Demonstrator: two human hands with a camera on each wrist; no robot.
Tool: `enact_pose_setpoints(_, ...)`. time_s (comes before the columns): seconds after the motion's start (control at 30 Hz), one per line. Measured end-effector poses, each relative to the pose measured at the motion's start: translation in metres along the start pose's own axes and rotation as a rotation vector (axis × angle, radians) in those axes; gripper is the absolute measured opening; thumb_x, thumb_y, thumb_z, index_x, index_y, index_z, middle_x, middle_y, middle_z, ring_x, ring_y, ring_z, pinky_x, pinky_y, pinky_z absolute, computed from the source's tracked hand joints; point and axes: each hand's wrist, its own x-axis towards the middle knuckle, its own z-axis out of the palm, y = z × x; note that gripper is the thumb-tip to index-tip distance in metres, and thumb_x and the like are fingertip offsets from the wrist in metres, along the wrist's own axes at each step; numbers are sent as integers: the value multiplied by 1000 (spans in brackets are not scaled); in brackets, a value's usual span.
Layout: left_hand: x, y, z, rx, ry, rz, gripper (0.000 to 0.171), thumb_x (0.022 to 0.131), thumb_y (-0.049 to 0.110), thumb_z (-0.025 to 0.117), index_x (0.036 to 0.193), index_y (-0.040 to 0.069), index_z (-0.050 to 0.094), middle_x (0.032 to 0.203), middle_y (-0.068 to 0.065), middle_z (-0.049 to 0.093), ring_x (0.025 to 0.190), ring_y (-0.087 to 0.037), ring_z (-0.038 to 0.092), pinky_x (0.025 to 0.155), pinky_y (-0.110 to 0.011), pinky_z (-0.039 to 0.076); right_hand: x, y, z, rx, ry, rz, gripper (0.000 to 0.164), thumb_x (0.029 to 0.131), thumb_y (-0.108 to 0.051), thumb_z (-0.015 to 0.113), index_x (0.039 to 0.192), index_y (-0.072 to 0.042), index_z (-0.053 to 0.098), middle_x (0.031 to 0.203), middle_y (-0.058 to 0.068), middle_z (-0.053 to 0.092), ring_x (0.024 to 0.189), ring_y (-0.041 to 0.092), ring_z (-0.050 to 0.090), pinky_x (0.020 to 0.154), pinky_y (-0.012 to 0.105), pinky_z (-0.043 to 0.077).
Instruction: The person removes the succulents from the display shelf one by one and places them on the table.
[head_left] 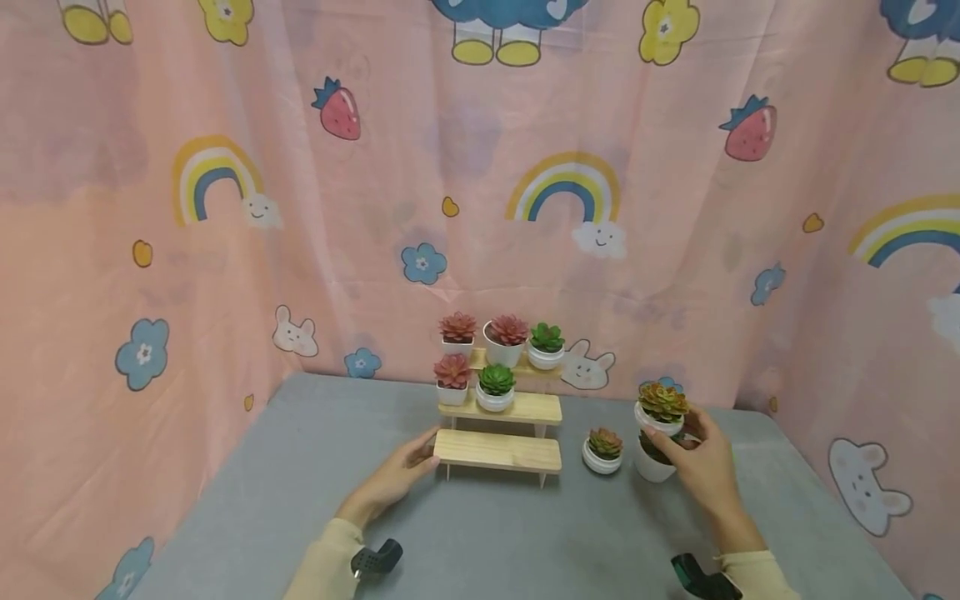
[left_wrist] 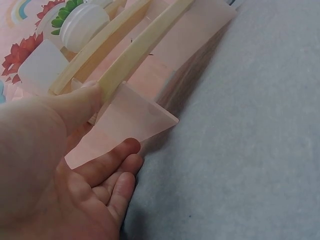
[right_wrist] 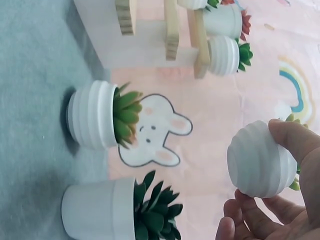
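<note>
My right hand (head_left: 705, 458) grips the ribbed white pot of a yellow-orange succulent (head_left: 663, 402), thumb on one side and fingers on the other. It is raised above the table, overlapping a dark green succulent in a smooth white pot (right_wrist: 97, 210). A small orange-green succulent in a ribbed pot (head_left: 602, 451) stands to its left. With its thumb, my left hand (left_wrist: 75, 165) touches the lowest step's left end on a three-step wooden plant stand (head_left: 498, 452); the other fingers lie loosely by its translucent side panel (left_wrist: 132, 112).
On the top step (head_left: 480, 360) are two pink succulents and a green succulent (head_left: 546, 345). The middle step (head_left: 528, 408) carries a pink succulent (head_left: 452, 379) and another green one (head_left: 496, 386). A patterned pink curtain (head_left: 390, 200) hangs behind the grey table (head_left: 315, 450).
</note>
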Motion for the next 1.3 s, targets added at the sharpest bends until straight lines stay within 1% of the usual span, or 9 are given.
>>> enact_pose_setpoints(0.13,1,0,0,8,-4,5,64,105,34,55,160,15,30,150,-25,50,142,-47,43,116,-63,36,3,10,-10,7,29,-17,68,94,-29,73,148,1,44,134,19,57,93,-19,42,74,2,40)
enact_pose_setpoints(0.3,2,-2,-2,-7,-15,-3,65,105,35,55,161,15,28,152,-25,48,144,-47,40,117,-63,34,7,25,-27,13,101,21,63,93,-25,75,143,2,47,111,-19,54,89,-18,46,71,0,42)
enact_pose_setpoints(0.37,1,-3,-2,-14,-14,-1,66,105,36,54,161,14,28,151,-26,48,143,-47,41,117,-63,34,7,31,-33,12,132,47,64,92,-25,75,144,2,47,109,-22,50,89,-17,45,71,0,41)
enact_pose_setpoints(0.57,-1,-5,-3,-11,0,11,65,105,33,54,161,12,27,148,-28,50,141,-47,43,116,-62,36,14,45,-45,14,155,183,76,94,-34,73,154,-4,38,136,13,53,89,-15,42,69,4,40)
enact_pose_setpoints(0.8,1,-4,1,-5,-4,31,63,106,30,54,161,11,28,147,-28,51,140,-47,45,116,-62,36,18,65,-59,-28,197,331,80,94,-41,70,158,-8,34,148,18,50,93,-7,44,72,11,36)
enact_pose_setpoints(0.9,1,-4,1,0,9,32,62,106,27,53,160,11,29,145,-27,53,139,-46,47,115,-61,38,22,70,-62,-5,205,385,83,95,-41,68,159,-8,29,157,22,42,115,15,52,80,19,41)
enact_pose_setpoints(1.03,2,-5,-1,0,9,22,61,106,28,53,160,12,29,145,-26,53,139,-45,47,115,-60,38,24,79,-64,21,215,453,87,95,-43,65,161,-5,22,163,25,31,143,43,35,105,49,45)
enact_pose_setpoints(1.13,3,-4,0,0,4,29,63,106,29,54,160,12,29,146,-27,53,139,-45,47,115,-61,38,23,88,-65,12,234,469,88,95,-43,64,160,-2,21,163,27,28,144,46,33,115,59,36)
enact_pose_setpoints(1.3,2,-3,1,-6,-3,36,63,106,28,54,161,10,28,147,-29,51,140,-47,45,116,-62,36,22,103,-63,-6,252,483,86,96,-39,65,159,1,23,161,29,30,140,47,36,111,58,38)
